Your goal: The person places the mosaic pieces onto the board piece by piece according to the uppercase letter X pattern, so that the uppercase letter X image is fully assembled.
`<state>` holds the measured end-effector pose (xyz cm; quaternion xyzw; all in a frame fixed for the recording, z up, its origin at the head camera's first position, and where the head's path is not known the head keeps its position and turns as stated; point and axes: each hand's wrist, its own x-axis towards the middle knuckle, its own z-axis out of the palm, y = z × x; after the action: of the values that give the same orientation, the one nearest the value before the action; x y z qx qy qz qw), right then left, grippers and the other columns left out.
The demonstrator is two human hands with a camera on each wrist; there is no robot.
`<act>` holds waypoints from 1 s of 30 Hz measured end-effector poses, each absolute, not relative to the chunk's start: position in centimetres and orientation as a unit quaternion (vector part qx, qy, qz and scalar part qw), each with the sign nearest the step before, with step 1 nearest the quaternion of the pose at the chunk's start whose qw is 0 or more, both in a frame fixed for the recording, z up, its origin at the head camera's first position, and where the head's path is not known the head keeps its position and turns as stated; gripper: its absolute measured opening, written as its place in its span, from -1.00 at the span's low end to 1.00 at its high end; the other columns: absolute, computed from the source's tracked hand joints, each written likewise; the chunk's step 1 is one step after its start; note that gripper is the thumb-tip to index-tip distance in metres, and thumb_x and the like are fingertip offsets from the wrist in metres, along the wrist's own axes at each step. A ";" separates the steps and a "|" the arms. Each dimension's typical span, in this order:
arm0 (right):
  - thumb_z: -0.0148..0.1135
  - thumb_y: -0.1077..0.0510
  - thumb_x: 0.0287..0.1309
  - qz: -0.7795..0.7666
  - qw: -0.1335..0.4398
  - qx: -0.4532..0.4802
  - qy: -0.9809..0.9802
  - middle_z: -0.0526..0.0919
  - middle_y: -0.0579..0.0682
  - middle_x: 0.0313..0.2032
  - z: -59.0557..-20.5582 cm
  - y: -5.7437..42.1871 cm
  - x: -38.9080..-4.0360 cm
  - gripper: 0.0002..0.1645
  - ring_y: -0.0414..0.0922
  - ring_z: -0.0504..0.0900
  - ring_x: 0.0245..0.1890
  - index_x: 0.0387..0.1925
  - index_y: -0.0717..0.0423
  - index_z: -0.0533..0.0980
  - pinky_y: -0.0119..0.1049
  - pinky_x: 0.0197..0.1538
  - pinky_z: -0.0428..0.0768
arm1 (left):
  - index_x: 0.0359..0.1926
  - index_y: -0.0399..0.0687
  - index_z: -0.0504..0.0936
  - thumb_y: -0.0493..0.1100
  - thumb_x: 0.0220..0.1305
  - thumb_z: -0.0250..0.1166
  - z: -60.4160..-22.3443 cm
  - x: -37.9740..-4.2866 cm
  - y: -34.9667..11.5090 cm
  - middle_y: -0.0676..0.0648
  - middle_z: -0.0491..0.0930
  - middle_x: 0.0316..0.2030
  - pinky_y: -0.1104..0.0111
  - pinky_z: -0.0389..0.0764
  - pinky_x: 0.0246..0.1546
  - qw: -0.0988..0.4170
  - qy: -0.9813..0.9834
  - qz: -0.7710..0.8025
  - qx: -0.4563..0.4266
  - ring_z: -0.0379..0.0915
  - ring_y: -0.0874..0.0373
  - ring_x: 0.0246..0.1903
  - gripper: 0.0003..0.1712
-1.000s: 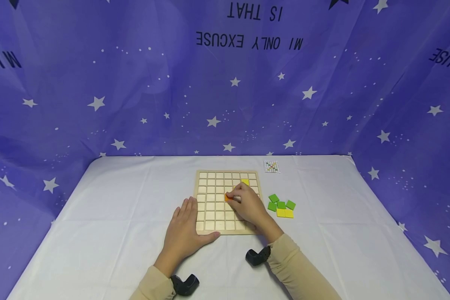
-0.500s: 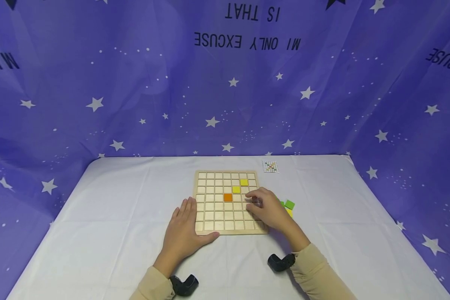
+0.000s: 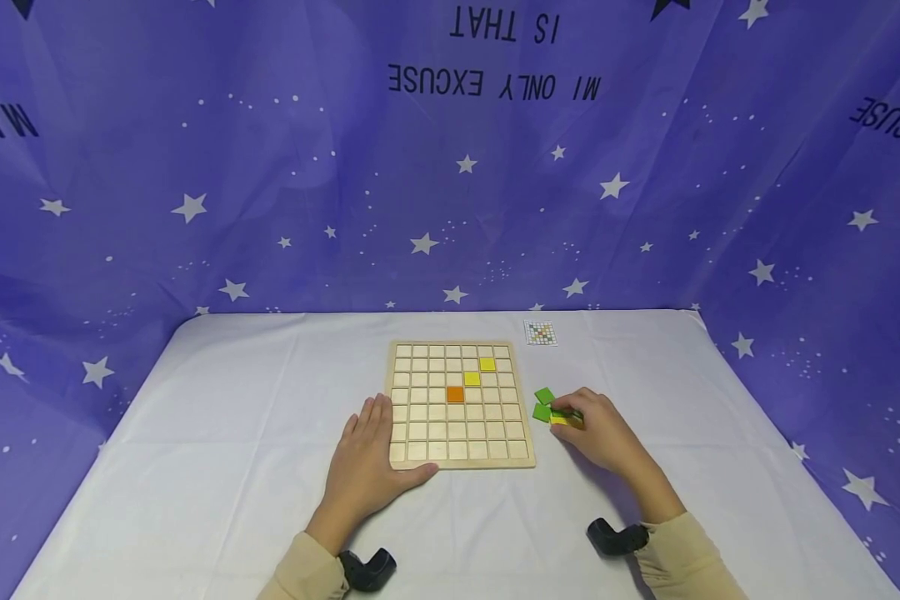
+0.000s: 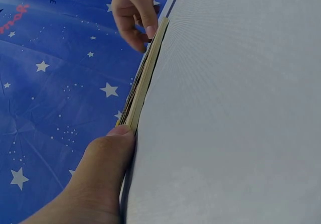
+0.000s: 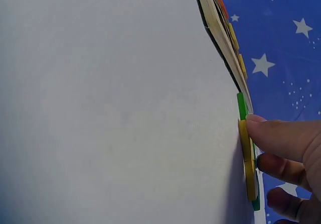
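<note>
My left hand (image 3: 366, 457) lies along the left side of a square wooden grid board (image 3: 459, 464), thumb at its front edge; in the left wrist view the thumb (image 4: 108, 158) presses the board's edge (image 4: 145, 88). Set in the grid's cells are an orange tile (image 3: 455, 394) and two yellow tiles (image 3: 472, 379), in a diagonal line. My right hand (image 3: 603, 433) is over the loose tiles right of the board, thumb and fingers spread about them. In the right wrist view its thumb (image 5: 281, 136) touches a yellow tile (image 5: 245, 139) lying flat. Green tiles (image 3: 542, 412) show beside its fingertips; others are partly hidden.
A small printed card with a coloured grid pattern (image 3: 541, 333) lies behind the board's right corner. White cloth (image 3: 217, 467) covers the table, and a purple star-printed curtain (image 3: 375, 192) hangs behind it. Black devices (image 3: 617, 537) are worn on both wrists.
My right hand has let go of the orange tile, leaving it in a cell, and has moved right to the loose tiles. The left hand stays at the board.
</note>
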<state>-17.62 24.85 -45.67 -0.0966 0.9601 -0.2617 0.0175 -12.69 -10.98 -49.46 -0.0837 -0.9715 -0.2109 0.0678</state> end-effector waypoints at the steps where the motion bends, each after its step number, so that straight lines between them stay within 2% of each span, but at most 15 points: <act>1: 0.43 0.07 0.14 -0.260 0.018 -0.096 0.961 0.63 -0.05 -0.05 -45.7 25.0 -17.6 -0.63 0.06 0.51 0.10 0.01 0.00 0.64 0.09 0.17 0.49 | 0.53 -0.31 0.02 0.70 -0.12 0.20 -49.4 -12.7 -11.0 -0.24 0.05 0.53 0.00 0.04 0.53 0.068 -0.971 -0.211 -0.084 -0.05 -0.12 0.54 0.50; 9: 0.43 0.05 0.14 -0.263 0.011 -0.104 0.959 0.62 -0.11 -0.12 -46.3 25.5 -17.4 -0.80 0.03 0.50 0.06 -0.17 -0.08 0.66 0.03 0.11 0.48 | 0.52 -0.32 0.03 0.67 -0.13 0.24 -49.4 -12.6 -11.0 -0.24 0.05 0.53 -0.01 0.04 0.53 0.067 -0.970 -0.217 -0.082 -0.06 -0.13 0.54 0.50; 15: 0.45 0.03 0.11 -0.260 0.005 -0.110 0.959 0.61 -0.16 -0.18 -46.4 25.7 -17.4 -0.82 -0.05 0.48 -0.05 -0.21 -0.12 0.66 -0.17 -0.05 0.43 | 0.52 -0.33 0.05 0.66 -0.13 0.25 -49.5 -12.7 -10.9 -0.26 0.07 0.53 -0.01 0.04 0.53 0.069 -0.971 -0.213 -0.082 -0.04 -0.14 0.54 0.49; 19: 0.47 0.02 0.09 -0.257 0.009 -0.108 0.960 0.60 -0.19 -0.21 -46.4 25.8 -17.4 -0.81 -0.11 0.45 -0.13 -0.24 -0.14 0.66 -0.24 -0.11 0.39 | 0.52 -0.32 0.02 0.67 -0.12 0.24 -49.5 -12.7 -10.9 -0.24 0.05 0.53 -0.01 0.03 0.53 0.065 -0.971 -0.213 -0.082 -0.07 -0.12 0.55 0.50; 27: 0.48 0.05 0.08 -0.253 0.018 -0.106 0.961 0.60 -0.19 -0.20 -46.3 26.1 -17.3 -0.75 -0.12 0.41 -0.15 -0.17 -0.14 0.65 -0.23 -0.11 0.39 | 0.51 -0.34 0.06 0.66 -0.13 0.25 -49.7 -12.7 -10.9 -0.26 0.08 0.52 -0.01 0.06 0.52 0.077 -0.971 -0.212 -0.084 -0.03 -0.14 0.54 0.49; 30: 0.48 0.05 0.07 -0.256 0.018 -0.107 0.961 0.60 -0.18 -0.19 -46.3 26.1 -17.3 -0.79 -0.10 0.43 -0.13 -0.23 -0.15 0.64 -0.22 -0.10 0.39 | 0.51 -0.34 0.07 0.66 -0.14 0.25 -49.7 -12.7 -10.9 -0.26 0.09 0.52 -0.01 0.06 0.52 0.077 -0.971 -0.210 -0.084 -0.03 -0.14 0.54 0.49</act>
<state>-17.31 26.13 -46.33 -0.1066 0.9606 -0.2562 0.0176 -12.70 -10.94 -49.68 -0.0842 -0.9710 -0.2103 0.0768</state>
